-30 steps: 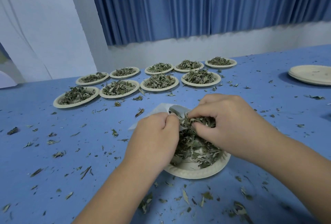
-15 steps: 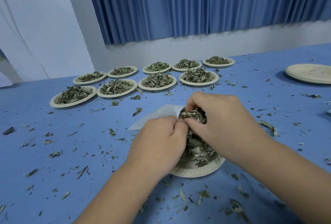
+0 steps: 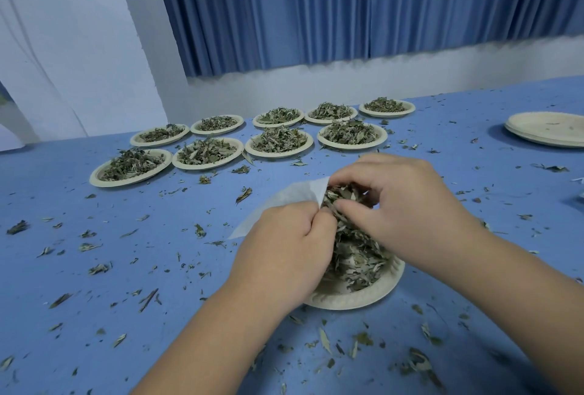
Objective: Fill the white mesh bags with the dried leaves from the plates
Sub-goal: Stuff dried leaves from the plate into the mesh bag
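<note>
Centrally, plate (image 3: 347, 301) holds dried leaves (image 3: 357, 265); left hand (image 3: 284, 249) pinches white bag (image 3: 284, 202).

Plate (image 3: 357, 300) sat on the table (image 3: 94, 268) directly before me, leaves (image 3: 357, 255) heaped in it. My left hand (image 3: 284, 249) was over its left edge, my right hand (image 3: 407, 205) over its far side. The bag (image 3: 284, 205) lay between them, running off leftward, mouth against the leaves. Behind were two rows of filled plates: back row (image 3: 278, 125) of five, front row (image 3: 278, 154) of four. A stack of plates (image 3: 546, 138) stood far right. Leaf scraps (image 3: 148, 298) lay all over the table.
</note>
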A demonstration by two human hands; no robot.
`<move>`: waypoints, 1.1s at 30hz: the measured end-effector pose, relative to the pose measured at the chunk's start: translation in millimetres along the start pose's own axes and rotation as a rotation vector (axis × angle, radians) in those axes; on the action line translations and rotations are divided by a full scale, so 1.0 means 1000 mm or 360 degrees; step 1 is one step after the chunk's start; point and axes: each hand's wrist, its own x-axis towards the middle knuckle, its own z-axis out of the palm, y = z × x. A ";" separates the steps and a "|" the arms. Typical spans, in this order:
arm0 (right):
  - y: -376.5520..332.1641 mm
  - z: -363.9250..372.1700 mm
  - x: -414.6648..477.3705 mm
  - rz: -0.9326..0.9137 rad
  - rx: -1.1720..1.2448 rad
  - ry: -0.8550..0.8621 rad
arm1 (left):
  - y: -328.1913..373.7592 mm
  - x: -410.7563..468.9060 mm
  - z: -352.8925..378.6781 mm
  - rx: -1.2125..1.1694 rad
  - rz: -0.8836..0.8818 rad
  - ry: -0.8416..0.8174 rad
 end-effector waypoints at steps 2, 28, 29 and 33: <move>-0.003 0.004 -0.001 0.0026 -0.0013 0.0013 | 0.000 0.000 0.001 0.0009 -0.0002 -0.0005; -0.002 0.004 -0.004 -0.0187 0.0058 0.0129 | 0.005 0.002 -0.007 -0.0276 -0.0133 0.0070; -0.002 0.002 -0.004 -0.0197 0.0129 0.0062 | 0.005 0.002 -0.008 -0.0303 -0.0144 0.0079; 0.002 -0.005 -0.006 -0.0217 0.0172 -0.0227 | 0.004 0.003 -0.010 -0.0328 -0.0181 0.0096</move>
